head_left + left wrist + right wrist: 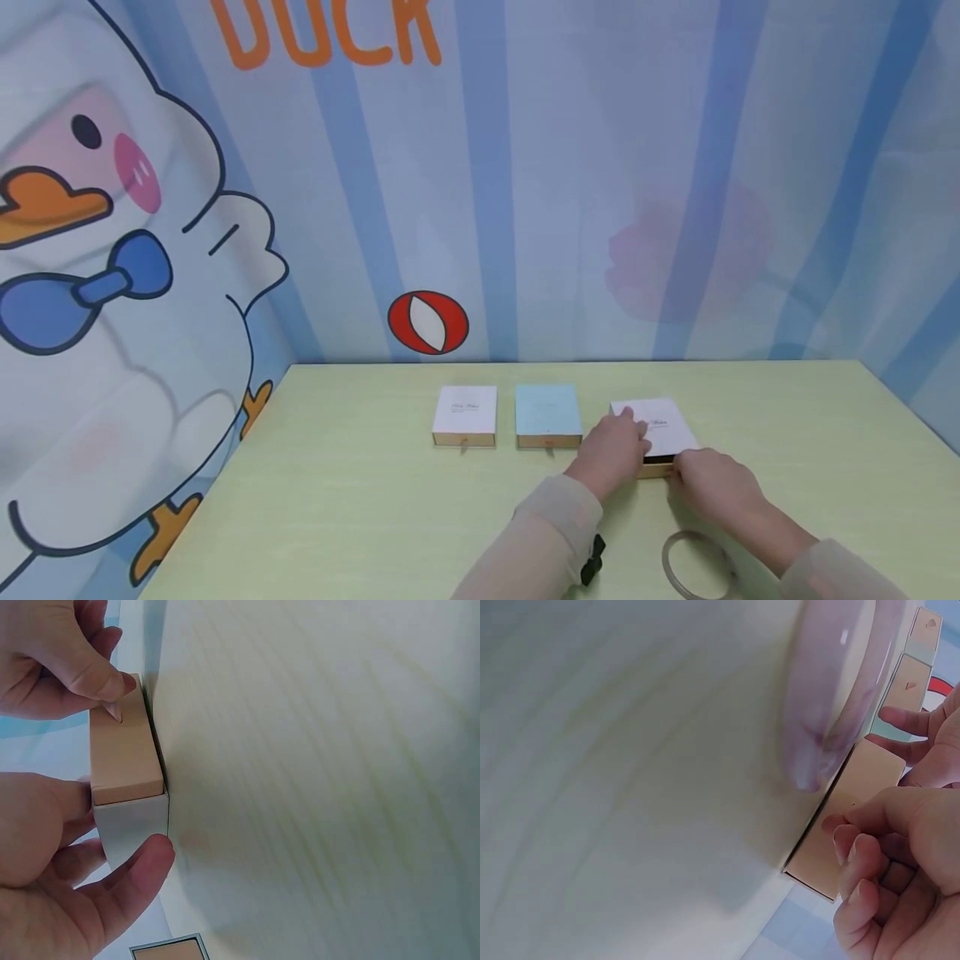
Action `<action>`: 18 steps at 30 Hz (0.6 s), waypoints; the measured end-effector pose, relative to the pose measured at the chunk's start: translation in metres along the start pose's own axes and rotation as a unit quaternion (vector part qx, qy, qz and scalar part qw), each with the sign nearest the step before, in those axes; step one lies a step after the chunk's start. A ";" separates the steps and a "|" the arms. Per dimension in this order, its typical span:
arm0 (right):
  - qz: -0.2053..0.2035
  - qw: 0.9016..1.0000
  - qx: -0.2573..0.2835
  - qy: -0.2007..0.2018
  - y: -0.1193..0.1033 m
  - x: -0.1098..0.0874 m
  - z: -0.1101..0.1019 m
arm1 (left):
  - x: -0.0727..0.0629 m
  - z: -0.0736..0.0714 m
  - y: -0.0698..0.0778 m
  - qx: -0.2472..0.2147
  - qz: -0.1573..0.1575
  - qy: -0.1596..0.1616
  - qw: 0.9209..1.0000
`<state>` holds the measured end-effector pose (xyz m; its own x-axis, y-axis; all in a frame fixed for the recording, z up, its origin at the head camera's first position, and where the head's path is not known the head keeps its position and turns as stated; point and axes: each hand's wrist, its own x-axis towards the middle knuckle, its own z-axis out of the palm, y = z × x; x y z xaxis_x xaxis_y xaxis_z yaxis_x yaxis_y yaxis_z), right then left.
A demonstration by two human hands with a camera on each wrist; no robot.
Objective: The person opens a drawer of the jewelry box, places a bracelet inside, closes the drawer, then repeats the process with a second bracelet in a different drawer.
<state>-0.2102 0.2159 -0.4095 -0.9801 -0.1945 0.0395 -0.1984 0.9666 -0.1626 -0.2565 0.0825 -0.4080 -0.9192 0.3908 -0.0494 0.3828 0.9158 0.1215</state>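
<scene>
A white drawer box [660, 421] with small dark lettering on its lid stands at the right of the row. Its tan drawer [126, 761] is pulled partway out, and a dark strip of the inside shows in the head view. My left hand [611, 450] grips the white outer sleeve, fingers on top and thumb at its side. At the drawer's front, my right hand [716, 483] pinches the small pull tab [114, 712] between thumb and finger, its other fingers curled. What the drawer contains is hidden.
To the left stand a light blue drawer box [547, 410] and another white drawer box [465, 408], both closed. A pale lavender bangle [671, 575] lies on the table [360, 517] near the right forearm. Some small black thing [592, 560] shows beside the left sleeve. A printed curtain [555, 183] hangs behind.
</scene>
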 end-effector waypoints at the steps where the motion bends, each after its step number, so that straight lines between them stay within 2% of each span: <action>1: -0.002 1.000 -0.001 0.001 0.000 0.000 0.000 | 0.000 0.001 0.000 0.000 -0.001 0.001 1.000; 10: -0.005 1.000 -0.004 0.006 0.001 -0.002 0.002 | 0.003 0.003 0.000 0.002 -0.005 -0.004 1.000; 18: -0.016 1.000 -0.007 0.015 0.001 -0.004 0.004 | -0.001 0.001 0.001 0.012 -0.014 -0.006 1.000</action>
<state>-0.2066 0.2171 -0.4135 -0.9724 -0.2211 0.0745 -0.2300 0.9619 -0.1476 -0.2551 0.0835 -0.4085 -0.9283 0.3665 -0.0633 0.3599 0.9281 0.0956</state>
